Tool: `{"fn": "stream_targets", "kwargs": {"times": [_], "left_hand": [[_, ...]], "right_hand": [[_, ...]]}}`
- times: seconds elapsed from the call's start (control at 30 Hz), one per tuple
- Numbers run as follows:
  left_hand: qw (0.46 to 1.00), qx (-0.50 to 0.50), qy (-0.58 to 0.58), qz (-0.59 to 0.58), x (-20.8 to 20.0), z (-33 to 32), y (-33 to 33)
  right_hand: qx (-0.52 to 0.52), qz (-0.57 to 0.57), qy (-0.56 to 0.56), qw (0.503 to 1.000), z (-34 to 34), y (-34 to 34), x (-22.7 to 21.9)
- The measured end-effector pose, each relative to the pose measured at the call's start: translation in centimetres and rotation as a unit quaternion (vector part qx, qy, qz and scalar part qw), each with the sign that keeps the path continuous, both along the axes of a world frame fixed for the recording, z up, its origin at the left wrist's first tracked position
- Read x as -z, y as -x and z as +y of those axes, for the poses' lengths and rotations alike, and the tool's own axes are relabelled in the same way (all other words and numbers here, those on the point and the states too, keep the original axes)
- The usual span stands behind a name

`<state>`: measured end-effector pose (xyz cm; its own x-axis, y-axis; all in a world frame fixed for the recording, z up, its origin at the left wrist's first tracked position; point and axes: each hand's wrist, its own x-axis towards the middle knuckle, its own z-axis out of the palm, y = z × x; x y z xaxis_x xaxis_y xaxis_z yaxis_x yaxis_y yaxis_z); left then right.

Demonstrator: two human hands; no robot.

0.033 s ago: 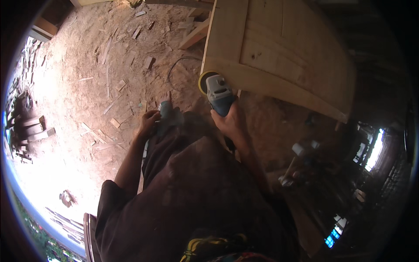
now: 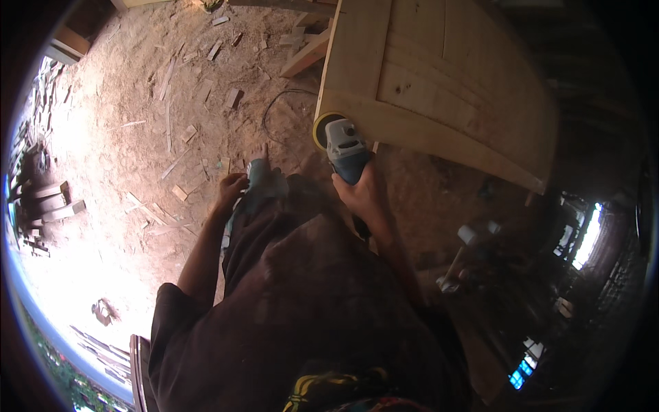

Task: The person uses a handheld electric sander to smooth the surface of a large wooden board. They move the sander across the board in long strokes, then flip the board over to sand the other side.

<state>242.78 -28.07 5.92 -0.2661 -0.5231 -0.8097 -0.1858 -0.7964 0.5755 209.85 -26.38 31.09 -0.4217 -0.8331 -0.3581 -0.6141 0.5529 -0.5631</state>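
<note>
My right hand [image 2: 360,192] is wrapped round the blue rear body of an angle grinder [image 2: 345,145] with a grey-white head. Its yellow-rimmed disc [image 2: 321,130] sits at the near left corner of a pale wooden panelled door [image 2: 425,117]; whether it touches the wood is hard to tell. My left hand [image 2: 233,189] is beside my leg, its fingers curled together against light blue cloth [image 2: 259,177]. What those fingers hold, if anything, is hidden.
Wood offcuts [image 2: 235,98] and thin strips lie scattered over the dusty ground [image 2: 137,96]. A dark cable [image 2: 269,113] curves left of the door. Angled timber [image 2: 305,55] stands by the door's left edge. Stacked wood blocks [image 2: 51,199] are at the far left.
My left hand has shifted very slightly to the left. The grinder and my right hand stay almost in place at the door's corner.
</note>
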Motion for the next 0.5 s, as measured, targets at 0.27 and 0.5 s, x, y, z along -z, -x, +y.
{"fn": "stream_targets", "kwargs": {"times": [0.27,0.5], "left_hand": [[0.996,-0.04,0.041,-0.065,-1.9,-4.6,-2.9],[0.999,-0.01,0.032,-0.011,-1.0,-5.5,-0.8]], "right_hand": [[0.057,0.042,-0.014,0.997,2.9,2.8,1.5],[0.131,0.047,0.059,0.988,6.0,8.2,2.7]]}}
